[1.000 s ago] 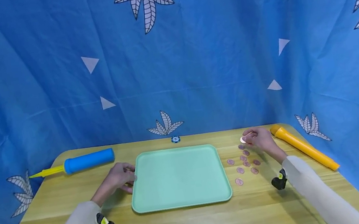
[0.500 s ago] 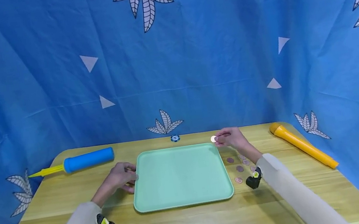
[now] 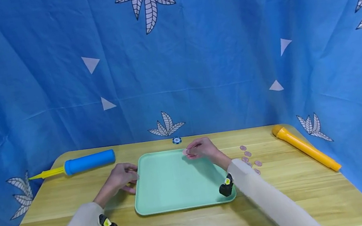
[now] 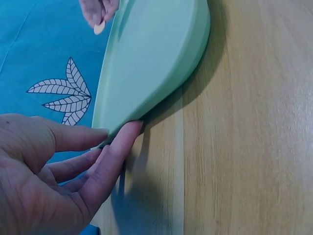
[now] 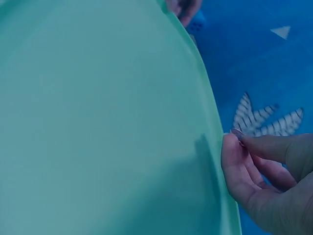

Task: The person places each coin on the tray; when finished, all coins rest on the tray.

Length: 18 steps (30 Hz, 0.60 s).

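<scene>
The right hand [image 3: 202, 149] pinches a coin [image 3: 185, 152] over the tray [image 3: 177, 183] at its 12 o'clock rim; the left hand [image 3: 120, 178], fingers relaxed, touches the 9 o'clock edge.

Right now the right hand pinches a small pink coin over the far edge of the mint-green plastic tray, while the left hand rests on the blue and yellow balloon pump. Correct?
Not quite. In the head view the left hand touches the left edge of the mint-green plastic tray; the blue and yellow balloon pump lies apart, untouched. The right hand does pinch the small pink coin over the tray's far edge.
</scene>
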Tool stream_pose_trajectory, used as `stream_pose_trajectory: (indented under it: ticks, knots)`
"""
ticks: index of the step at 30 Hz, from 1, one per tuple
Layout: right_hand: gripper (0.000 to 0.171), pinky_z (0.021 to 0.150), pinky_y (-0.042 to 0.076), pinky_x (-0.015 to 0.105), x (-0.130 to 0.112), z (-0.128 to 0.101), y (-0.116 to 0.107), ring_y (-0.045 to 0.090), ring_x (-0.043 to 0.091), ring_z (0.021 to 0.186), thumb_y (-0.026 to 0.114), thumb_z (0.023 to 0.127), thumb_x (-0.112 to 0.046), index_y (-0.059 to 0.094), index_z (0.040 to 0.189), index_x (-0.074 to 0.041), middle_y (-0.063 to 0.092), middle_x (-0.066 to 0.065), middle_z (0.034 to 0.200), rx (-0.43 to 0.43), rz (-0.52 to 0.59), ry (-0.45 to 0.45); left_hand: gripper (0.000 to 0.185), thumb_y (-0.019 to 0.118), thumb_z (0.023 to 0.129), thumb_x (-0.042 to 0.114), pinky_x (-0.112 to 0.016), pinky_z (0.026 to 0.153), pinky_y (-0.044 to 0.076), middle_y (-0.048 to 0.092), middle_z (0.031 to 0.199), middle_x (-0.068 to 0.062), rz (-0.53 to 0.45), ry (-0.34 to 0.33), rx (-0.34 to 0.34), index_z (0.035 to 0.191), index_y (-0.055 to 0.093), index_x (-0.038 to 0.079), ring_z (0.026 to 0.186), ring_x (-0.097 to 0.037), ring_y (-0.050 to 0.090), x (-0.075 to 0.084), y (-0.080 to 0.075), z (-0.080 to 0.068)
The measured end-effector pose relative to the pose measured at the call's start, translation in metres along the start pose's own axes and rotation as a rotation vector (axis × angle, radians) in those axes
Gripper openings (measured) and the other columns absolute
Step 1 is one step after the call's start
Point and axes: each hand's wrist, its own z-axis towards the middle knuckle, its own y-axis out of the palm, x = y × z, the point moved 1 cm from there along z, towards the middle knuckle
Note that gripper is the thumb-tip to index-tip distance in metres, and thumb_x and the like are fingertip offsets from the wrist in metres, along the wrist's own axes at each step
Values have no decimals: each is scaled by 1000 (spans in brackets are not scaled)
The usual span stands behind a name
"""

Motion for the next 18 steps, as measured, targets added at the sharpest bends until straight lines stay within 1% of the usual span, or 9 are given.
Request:
stream_pose_trajectory:
  ticks: [4, 8, 12, 14, 18]
  knots:
    - [18, 78, 68, 36, -1, 9, 27, 78, 20, 76, 71, 95, 7, 71, 110, 16, 76, 28, 104, -25, 5, 33, 46, 63, 97, -2, -39, 62, 67, 67, 116, -28, 7, -3, -4, 140, 54, -14, 94, -32, 72, 0, 0, 1]
    - [16, 74, 67, 33, -3, 17, 50, 76, 16, 71, 73, 93, 6, 72, 107, 15, 77, 27, 103, -29, -5, 51, 47, 64, 95, -3, -38, 60, 67, 67, 108, -24, 14, 4, -15, 140, 54, -15, 88, -27, 72, 1, 0, 3]
    - [14, 71, 67, 31, -3, 25, 66, 76, 17, 71, 75, 93, 4, 73, 104, 12, 77, 25, 102, -6, -64, 62, 49, 64, 93, -3, -37, 59, 66, 66, 107, -23, 14, 6, -23, 140, 54, -15, 85, -25, 71, 0, -1, 5]
    - [13, 71, 67, 29, -5, 28, 72, 76, 17, 73, 76, 93, 2, 74, 103, 10, 78, 22, 102, 5, -104, 71, 49, 65, 94, -2, -37, 60, 66, 67, 110, -24, 5, 1, -27, 140, 53, -15, 86, -24, 71, -2, -1, 6]
    - [13, 71, 66, 27, -10, 31, 80, 75, 19, 75, 77, 91, 0, 76, 102, 9, 79, 20, 99, 25, -179, 56, 49, 65, 95, -2, -37, 62, 67, 68, 115, -27, -13, -3, -42, 140, 51, -16, 86, -23, 72, -4, -4, 6]
